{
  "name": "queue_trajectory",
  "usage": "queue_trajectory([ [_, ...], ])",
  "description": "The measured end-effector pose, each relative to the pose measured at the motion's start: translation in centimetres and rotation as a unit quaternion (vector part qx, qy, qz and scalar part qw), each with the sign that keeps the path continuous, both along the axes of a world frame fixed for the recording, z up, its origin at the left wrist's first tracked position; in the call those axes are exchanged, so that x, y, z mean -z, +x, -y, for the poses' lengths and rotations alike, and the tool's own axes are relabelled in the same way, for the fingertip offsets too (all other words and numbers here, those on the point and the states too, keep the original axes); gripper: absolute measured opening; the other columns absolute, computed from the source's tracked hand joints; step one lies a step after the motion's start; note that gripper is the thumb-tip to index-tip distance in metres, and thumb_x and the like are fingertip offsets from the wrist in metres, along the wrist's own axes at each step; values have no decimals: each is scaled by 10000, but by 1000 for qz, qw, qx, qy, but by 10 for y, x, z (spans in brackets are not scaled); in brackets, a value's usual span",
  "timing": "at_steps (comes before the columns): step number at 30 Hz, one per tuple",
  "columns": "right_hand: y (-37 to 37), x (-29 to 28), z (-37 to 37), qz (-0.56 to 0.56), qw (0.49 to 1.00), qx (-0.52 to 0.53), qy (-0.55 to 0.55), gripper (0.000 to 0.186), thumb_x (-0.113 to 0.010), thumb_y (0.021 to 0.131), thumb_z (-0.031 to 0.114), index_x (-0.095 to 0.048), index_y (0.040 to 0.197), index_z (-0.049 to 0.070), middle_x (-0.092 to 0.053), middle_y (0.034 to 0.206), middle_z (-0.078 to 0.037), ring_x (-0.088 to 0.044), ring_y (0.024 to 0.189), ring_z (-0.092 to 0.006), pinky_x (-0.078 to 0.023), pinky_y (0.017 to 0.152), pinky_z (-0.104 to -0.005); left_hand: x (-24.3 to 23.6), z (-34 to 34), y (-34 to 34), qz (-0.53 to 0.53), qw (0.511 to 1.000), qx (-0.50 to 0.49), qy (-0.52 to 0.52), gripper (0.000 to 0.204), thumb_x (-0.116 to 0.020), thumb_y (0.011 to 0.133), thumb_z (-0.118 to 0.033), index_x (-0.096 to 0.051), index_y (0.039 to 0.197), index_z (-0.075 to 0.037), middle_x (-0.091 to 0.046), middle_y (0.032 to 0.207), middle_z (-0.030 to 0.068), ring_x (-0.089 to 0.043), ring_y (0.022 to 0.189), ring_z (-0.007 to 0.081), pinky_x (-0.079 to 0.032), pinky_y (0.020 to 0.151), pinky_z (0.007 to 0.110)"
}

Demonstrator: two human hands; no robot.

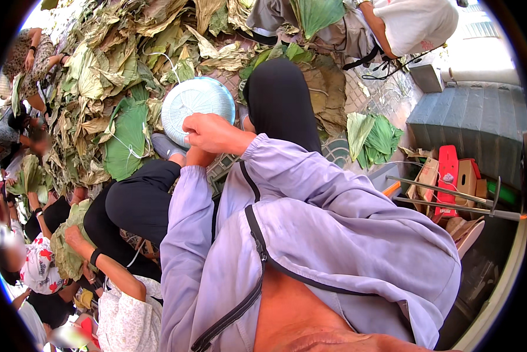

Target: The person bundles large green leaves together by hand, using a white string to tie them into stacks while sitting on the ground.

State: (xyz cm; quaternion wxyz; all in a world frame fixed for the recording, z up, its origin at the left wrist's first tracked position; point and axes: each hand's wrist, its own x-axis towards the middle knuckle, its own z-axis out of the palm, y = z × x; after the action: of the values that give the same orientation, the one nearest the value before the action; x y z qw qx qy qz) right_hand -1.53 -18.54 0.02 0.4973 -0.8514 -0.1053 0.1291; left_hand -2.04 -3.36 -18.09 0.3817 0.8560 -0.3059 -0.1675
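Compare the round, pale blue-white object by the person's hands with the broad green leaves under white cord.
The round, pale blue-white object has a circular outline; the broad green leaves form a longer, irregular shape. The round object is pale with fine lines; the green leaves are much darker. The right hand overlaps the round object's lower edge in view; the green leaves have white cord across them. Both appear beside dry, yellowish leaves.
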Motion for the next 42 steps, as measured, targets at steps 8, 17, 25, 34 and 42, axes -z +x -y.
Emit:
queue_trajectory([
  [8, -55, -118, 104, -69, 943, -18, 326, 201, -638, 975, 139, -666, 1105, -12, -691, 1045, -56, -653, 919, -140, -519, 842, -281, -103, -43, 13, -165, 962, -200, 84, 459, -690, 911, -319, -652, 1176, 54, -724, 990, 180, -686, 890, 292, -525, 795, 376],
  [17, -57, -12, 259, -43, 943, 319, 84, 169, -660, 932, 153, -671, 1026, 13, -671, 871, -14, -605, 763, -97, -494, 694, -267, -208, -51, 17, -238, 906, -293, -190, 274, -618, 985, -97, -617, 1221, 41, -674, 1142, 105, -653, 1032, 162, -496, 929, 286],
  [25, -27, 106, 289, -45, 938, 283, -193, 266, -677, 843, 222, -645, 1022, 27, -681, 990, -213, -657, 945, -381, -507, 825, -464, -267, 28, 45, -226, 851, -185, -436, 286, -578, 1013, -102, -569, 1262, 41, -667, 1195, 189, -682, 1065, 271, -525, 984, 398],
  [34, -9, 194, 282, -64, 874, 222, -427, 268, -643, 835, 172, -677, 1089, 96, -607, 1228, -156, -567, 1147, -413, -459, 877, -574, -195, 24, 63, -287, 824, -298, -387, 247, -569, 1012, -82, -579, 1228, 38, -678, 1144, 178, -701, 994, 259, -568, 914, 374],
  [42, 0, 182, 293, -191, 894, 180, -363, 269, -563, 850, 121, -679, 1093, 107, -622, 1233, -155, -562, 1181, -395, -440, 898, -570, -149, 4, 47, -361, 801, -384, -284, 237, -593, 1004, -100, -578, 1205, 24, -689, 1108, 145, -706, 940, 212, -582, 847, 321],
])
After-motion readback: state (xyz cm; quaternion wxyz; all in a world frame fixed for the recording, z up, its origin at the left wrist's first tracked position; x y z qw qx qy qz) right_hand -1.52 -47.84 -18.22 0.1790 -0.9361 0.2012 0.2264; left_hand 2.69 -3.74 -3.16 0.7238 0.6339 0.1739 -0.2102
